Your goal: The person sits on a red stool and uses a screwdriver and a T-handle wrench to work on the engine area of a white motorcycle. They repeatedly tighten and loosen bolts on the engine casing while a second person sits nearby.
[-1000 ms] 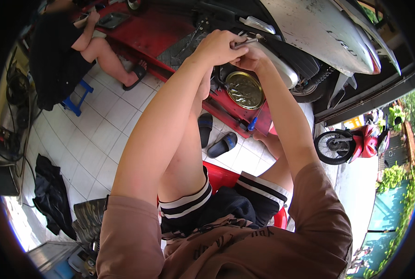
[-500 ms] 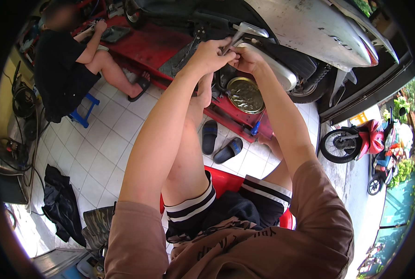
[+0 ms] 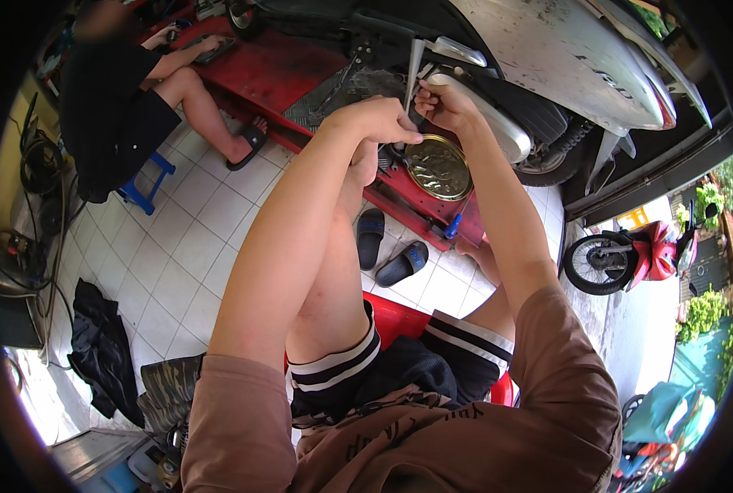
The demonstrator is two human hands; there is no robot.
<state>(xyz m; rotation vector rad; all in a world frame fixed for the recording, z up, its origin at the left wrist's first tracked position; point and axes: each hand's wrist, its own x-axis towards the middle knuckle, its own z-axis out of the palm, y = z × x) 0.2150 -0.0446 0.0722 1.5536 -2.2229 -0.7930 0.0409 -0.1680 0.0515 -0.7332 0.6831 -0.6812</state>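
Head view. Left hand (image 3: 376,120) is closed round the lower end of a silver tool (image 3: 415,67); the shaft stands up past the fingers, alongside the scooter (image 3: 559,66). Right hand (image 3: 446,105) is just right of the tool, fingertips drawn together; cannot tell whether they pinch anything. Round gold-rimmed pan (image 3: 443,197) sits on the red platform (image 3: 255,76), below the hands in view; a blue-handled tool (image 3: 453,226) lies nearby. Black slippers (image 3: 402,264) on white tiles (image 3: 181,255). At left, a co-worker (image 3: 112,99) sits on a blue stool (image 3: 146,182).
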